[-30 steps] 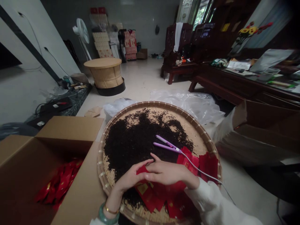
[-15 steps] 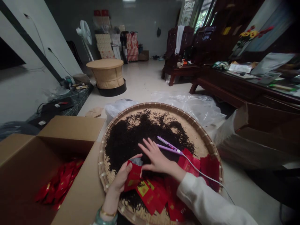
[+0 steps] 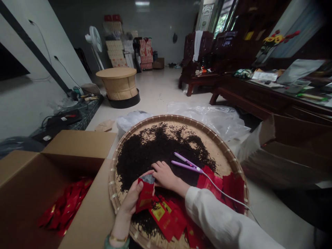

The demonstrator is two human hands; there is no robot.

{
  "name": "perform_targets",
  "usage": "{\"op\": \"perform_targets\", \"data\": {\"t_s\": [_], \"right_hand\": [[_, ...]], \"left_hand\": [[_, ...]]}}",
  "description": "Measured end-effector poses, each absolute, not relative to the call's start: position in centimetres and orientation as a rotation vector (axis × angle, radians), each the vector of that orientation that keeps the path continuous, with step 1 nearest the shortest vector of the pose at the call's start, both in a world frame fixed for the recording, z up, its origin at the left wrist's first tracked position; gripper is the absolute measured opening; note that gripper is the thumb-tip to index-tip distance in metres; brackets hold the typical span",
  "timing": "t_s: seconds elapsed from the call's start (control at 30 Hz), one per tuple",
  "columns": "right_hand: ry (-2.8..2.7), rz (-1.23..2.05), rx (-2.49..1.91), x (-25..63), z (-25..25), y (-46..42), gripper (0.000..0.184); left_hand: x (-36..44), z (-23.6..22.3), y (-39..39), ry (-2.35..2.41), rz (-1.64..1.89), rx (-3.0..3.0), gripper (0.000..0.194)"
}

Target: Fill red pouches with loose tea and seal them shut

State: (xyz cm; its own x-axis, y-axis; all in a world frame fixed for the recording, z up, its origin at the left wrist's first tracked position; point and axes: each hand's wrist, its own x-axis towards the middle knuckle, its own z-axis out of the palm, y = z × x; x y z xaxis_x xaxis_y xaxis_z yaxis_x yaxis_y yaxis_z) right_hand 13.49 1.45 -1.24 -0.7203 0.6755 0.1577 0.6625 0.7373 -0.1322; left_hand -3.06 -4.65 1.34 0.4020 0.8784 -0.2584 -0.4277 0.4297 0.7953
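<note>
My left hand (image 3: 132, 197) is closed around a small red packet (image 3: 144, 196), its grey-lined mouth facing up. My right hand (image 3: 164, 175) is right beside the packet's top, over dark dried leaves (image 3: 145, 148); its fingers are drawn together and curled, and what they hold, if anything, is hidden. The leaves lie spread across a round woven bamboo tray (image 3: 233, 162). Just beyond my right hand rests a purple hair-straightener-like clamp (image 3: 186, 166), its jaws apart and its cord running right. More red packets (image 3: 166, 219) lie on the tray by my wrists.
At left stands an open cardboard box (image 3: 85, 207) with several red packets (image 3: 67, 204) inside. Another open box (image 3: 293, 138) is at right. Clear plastic sheeting (image 3: 212, 117) lies behind the tray. A round wooden stool-like drum (image 3: 118, 83) and a dark wooden table (image 3: 241, 90) stand farther back.
My right hand has moved slightly left and down to the packet, its spread fingers now drawn together and bent. My left hand still holds the packet, which has shifted slightly left.
</note>
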Motion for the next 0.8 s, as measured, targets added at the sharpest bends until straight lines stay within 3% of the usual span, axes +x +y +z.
{"op": "perform_targets", "data": {"t_s": [0.07,0.2,0.37,0.53,0.67,0.8], "right_hand": [[-2.734,0.111,-1.051,13.6,-1.6,1.2,0.047],[-2.627,0.254,-1.051,14.2,-1.6,1.2,0.029],[-1.710,0.749,-1.154,14.8,-0.1,1.8,0.016],[-0.680,1.510,-1.011,15.3,1.0,1.8,0.026],[-0.541,1.707,-0.853,16.1,1.4,1.5,0.032],[-0.393,1.845,-0.654,16.6,2.5,1.6,0.034]], "left_hand": [[-3.1,1.4,-4.6,0.766,0.918,0.723,0.084],[-3.0,1.7,-4.6,0.780,0.931,0.756,0.087],[-2.9,2.1,-4.5,0.914,0.958,0.874,0.079],[-2.3,1.8,-4.1,1.088,1.112,1.207,0.045],[-1.5,2.0,-3.8,1.165,1.253,1.509,0.025],[-0.6,3.1,-2.9,1.338,1.327,1.874,0.023]]}}
